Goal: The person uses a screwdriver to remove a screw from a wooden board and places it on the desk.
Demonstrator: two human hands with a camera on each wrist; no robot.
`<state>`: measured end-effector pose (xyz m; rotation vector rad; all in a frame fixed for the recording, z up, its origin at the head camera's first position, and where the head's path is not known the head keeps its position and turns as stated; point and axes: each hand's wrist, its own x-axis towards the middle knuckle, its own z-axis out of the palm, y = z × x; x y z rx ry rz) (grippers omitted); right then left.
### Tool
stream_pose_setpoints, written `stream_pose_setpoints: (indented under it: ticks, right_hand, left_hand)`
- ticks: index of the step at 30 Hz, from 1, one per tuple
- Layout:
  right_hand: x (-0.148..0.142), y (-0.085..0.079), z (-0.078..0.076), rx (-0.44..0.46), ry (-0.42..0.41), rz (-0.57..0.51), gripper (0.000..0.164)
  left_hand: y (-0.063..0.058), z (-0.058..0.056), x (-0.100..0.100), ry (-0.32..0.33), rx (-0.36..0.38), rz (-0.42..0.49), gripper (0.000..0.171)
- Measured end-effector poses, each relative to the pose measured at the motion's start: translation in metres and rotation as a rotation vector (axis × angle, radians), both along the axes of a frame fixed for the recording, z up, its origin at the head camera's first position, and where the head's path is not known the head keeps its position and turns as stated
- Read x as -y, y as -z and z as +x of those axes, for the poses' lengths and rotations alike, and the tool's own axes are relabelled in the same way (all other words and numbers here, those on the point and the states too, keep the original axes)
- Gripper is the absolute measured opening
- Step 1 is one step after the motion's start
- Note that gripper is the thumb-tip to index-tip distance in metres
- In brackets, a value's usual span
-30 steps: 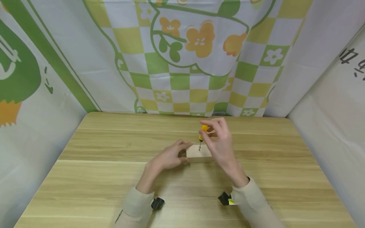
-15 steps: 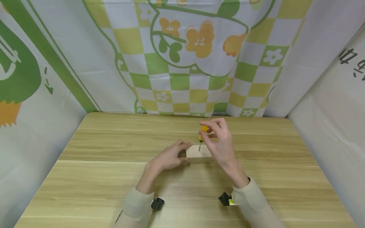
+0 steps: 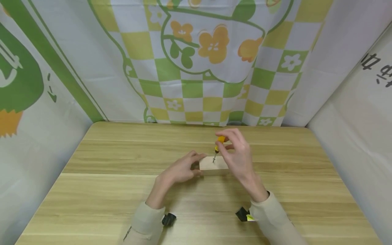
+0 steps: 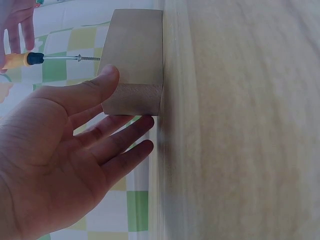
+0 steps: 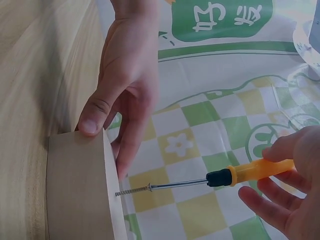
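Observation:
A pale wooden block (image 3: pixel 207 165) lies on the wooden table (image 3: pixel 116 200). At its left end, my left hand (image 3: pixel 180 168) holds it between thumb and fingers, the thumb (image 4: pixel 107 82) on one face. My right hand (image 3: pixel 240 156) grips the yellow handle of a screwdriver (image 5: pixel 250 171) with its fingertips. The screwdriver's metal shaft meets the head of a threaded screw (image 5: pixel 132 191). In the right wrist view the screw's point is at the block's upper face, with most of its thread showing outside the wood. Shaft and screw run nearly in line, leaning a little in the head view.
Behind the table hangs a checked curtain (image 3: pixel 193 88) with flower prints, and white printed sheets stand at both sides. A black wrist device (image 3: pixel 169 219) sits by the left sleeve, another black device (image 3: pixel 242 214) by the right.
The screwdriver's handle has tilted slightly to the right, and my right hand has shifted a little with it. My left hand stays on the block.

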<state>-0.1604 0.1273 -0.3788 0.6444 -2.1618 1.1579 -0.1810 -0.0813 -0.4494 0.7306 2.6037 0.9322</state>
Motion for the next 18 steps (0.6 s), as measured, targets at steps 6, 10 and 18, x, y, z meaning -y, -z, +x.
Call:
stream_pose_setpoints:
  ticks: [6, 10, 18]
  right_hand:
    - [0.0003, 0.0007, -0.0008, -0.011, -0.021, -0.007, 0.035]
    - [0.0007, 0.0011, -0.0002, -0.012, -0.029, 0.000, 0.036]
    - [-0.0011, 0.0032, -0.0039, -0.075, 0.010, 0.032, 0.037]
  left_hand:
    - [0.0016, -0.0006, 0.0003, 0.001, -0.008, 0.003, 0.066]
    - [0.0024, -0.0010, 0.0006, 0.005, -0.011, -0.001, 0.065]
    - [0.0026, -0.0005, 0.0008, 0.005, -0.006, -0.002, 0.066]
